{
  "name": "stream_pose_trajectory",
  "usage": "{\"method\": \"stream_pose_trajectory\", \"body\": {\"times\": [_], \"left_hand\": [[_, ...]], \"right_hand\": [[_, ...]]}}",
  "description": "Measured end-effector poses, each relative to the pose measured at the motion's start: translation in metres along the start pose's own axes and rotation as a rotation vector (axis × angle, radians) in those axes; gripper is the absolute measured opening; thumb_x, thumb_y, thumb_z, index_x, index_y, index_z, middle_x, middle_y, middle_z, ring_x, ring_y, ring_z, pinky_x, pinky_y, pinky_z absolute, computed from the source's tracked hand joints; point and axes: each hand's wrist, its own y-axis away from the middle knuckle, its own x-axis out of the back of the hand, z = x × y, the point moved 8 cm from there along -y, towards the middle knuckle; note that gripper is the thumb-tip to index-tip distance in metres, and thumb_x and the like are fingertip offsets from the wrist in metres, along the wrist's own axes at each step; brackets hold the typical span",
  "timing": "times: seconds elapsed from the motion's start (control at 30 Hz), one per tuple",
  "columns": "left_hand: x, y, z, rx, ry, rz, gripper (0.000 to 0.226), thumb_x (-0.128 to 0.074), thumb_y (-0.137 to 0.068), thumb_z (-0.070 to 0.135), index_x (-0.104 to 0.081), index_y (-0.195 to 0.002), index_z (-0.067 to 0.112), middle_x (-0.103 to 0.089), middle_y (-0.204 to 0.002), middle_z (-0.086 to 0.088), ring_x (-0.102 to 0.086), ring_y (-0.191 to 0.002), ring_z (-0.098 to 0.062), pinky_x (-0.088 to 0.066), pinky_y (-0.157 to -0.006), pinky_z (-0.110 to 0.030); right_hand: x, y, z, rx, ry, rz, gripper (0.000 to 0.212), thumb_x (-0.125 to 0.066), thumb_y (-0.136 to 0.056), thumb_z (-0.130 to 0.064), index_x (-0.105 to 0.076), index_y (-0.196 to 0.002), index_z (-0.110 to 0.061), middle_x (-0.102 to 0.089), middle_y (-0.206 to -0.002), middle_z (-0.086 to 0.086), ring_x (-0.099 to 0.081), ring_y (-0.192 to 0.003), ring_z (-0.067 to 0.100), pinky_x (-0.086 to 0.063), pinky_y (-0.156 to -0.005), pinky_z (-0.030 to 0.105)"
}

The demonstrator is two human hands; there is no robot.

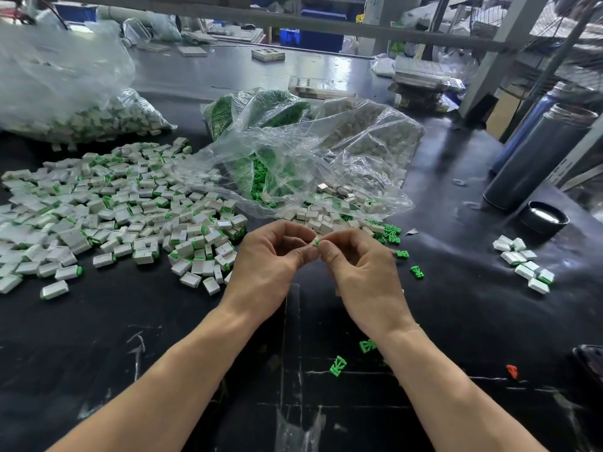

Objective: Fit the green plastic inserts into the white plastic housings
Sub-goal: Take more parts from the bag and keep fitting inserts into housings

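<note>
Where the black, chalk-scuffed workbench (146, 353) stretches beneath grey metal shelving (326, 26), a broad heap of white plastic housings with green ends (107, 210) covers its left side. Behind the hands, a crumpled clear plastic bag (310, 151) of loose green and white parts hides the bench beyond. A grey metal flask (535, 158) lies at right. Scattered green plastic inserts (337, 366) dot the front. The left hand (267, 259) and right hand (362, 265) meet, fingertips pinching one small green insert (315, 243).

Two hands (270, 252) met at center; three plastic bags (326, 141) lay at twelve o'clock; one red piece (512, 370) at four.
</note>
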Motion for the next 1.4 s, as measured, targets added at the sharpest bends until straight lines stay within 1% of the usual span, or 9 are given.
{"method": "stream_pose_trajectory", "body": {"times": [0.13, 0.4, 0.53, 0.63, 0.83, 1.03, 1.2, 1.3, 1.4], "left_hand": [[-0.001, 0.001, 0.006, -0.052, -0.092, -0.024, 0.021, -0.079, -0.087, 0.009, -0.075, -0.095, 0.028, -0.069, -0.078, -0.009, -0.062, -0.066, -0.007, -0.050, -0.064, -0.015], [-0.007, 0.009, 0.025, -0.278, -0.586, -0.032, 0.019, -0.080, -0.086, 0.026, -0.070, -0.094, 0.041, -0.060, -0.091, 0.022, -0.060, -0.079, -0.002, -0.045, -0.068, -0.016], [-0.006, 0.009, 0.028, -0.322, -0.829, -0.011, 0.018, -0.077, -0.089, 0.029, -0.072, -0.105, 0.035, -0.059, -0.100, 0.018, -0.058, -0.095, -0.007, -0.047, -0.089, -0.028], [0.003, 0.003, 0.023, -0.230, -1.106, 0.018, 0.025, -0.067, -0.095, 0.035, -0.066, -0.120, 0.036, -0.064, -0.111, 0.011, -0.055, -0.109, -0.015, -0.036, -0.102, -0.034], [0.033, -0.008, 0.014, 0.036, -1.426, 0.079, 0.022, -0.052, -0.098, 0.037, -0.066, -0.114, 0.034, -0.063, -0.116, 0.004, -0.053, -0.115, -0.023, -0.036, -0.100, -0.040], [0.045, -0.013, 0.007, 0.113, -1.483, 0.091, 0.023, -0.059, -0.094, 0.027, -0.063, -0.116, 0.033, -0.056, -0.118, 0.002, -0.048, -0.118, -0.024, -0.034, -0.098, -0.038], [0.022, -0.012, 0.007, -0.126, -1.254, 0.072, 0.039, -0.057, -0.095, 0.014, -0.060, -0.131, 0.029, -0.056, -0.130, 0.001, -0.049, -0.122, -0.022, -0.033, -0.105, -0.038], [-0.002, -0.013, 0.000, -0.188, -1.152, -0.057, 0.068, -0.052, -0.093, 0.003, -0.039, -0.153, 0.030, -0.035, -0.161, 0.004, -0.033, -0.145, -0.019, -0.021, -0.121, -0.039], [-0.022, -0.012, -0.006, -0.248, -1.125, -0.171, 0.076, -0.041, -0.093, 0.003, -0.023, -0.161, 0.032, -0.013, -0.171, 0.005, -0.014, -0.155, -0.015, -0.004, -0.125, -0.033]], "right_hand": [[-0.001, -0.001, 0.005, -0.040, 0.025, -0.017, 0.008, -0.071, -0.098, -0.026, -0.071, -0.091, -0.030, -0.072, -0.080, -0.009, -0.060, -0.065, 0.006, -0.056, -0.068, 0.038], [0.000, -0.003, 0.017, -0.126, 0.026, -0.046, 0.015, -0.069, -0.099, -0.034, -0.072, -0.086, -0.025, -0.063, -0.063, -0.016, -0.055, -0.061, 0.005, -0.044, -0.063, 0.034], [0.003, -0.004, 0.018, -0.118, 0.138, -0.029, 0.013, -0.071, -0.097, -0.033, -0.073, -0.085, -0.027, -0.069, -0.073, -0.012, -0.060, -0.067, 0.002, -0.047, -0.063, 0.021], [0.013, -0.006, 0.018, -0.120, 0.260, 0.031, 0.013, -0.071, -0.097, -0.037, -0.072, -0.085, -0.030, -0.070, -0.077, -0.014, -0.064, -0.075, 0.000, -0.051, -0.069, 0.022], [0.032, -0.011, 0.017, -0.152, 0.519, 0.150, 0.015, -0.068, -0.096, -0.039, -0.070, -0.085, -0.029, -0.067, -0.077, -0.016, -0.066, -0.084, 0.015, -0.053, -0.081, 0.034], [0.045, -0.017, 0.017, -0.160, 0.684, 0.200, 0.014, -0.065, -0.098, -0.031, -0.076, -0.107, -0.032, -0.072, -0.109, -0.005, -0.066, -0.105, 0.023, -0.049, -0.089, 0.035], [0.045, -0.025, 0.019, -0.119, 0.703, 0.184, 0.026, -0.062, -0.102, -0.025, -0.072, -0.125, -0.026, -0.064, -0.126, 0.000, -0.057, -0.121, 0.024, -0.046, -0.102, 0.038], [0.040, -0.029, 0.021, -0.099, 0.761, 0.139, 0.035, -0.060, -0.102, -0.021, -0.066, -0.137, -0.024, -0.060, -0.131, 0.004, -0.051, -0.128, 0.027, -0.041, -0.110, 0.042], [0.033, -0.032, 0.022, -0.084, 0.799, 0.090, 0.042, -0.061, -0.101, -0.020, -0.061, -0.143, -0.026, -0.056, -0.135, 0.004, -0.048, -0.130, 0.029, -0.038, -0.113, 0.042]]}}
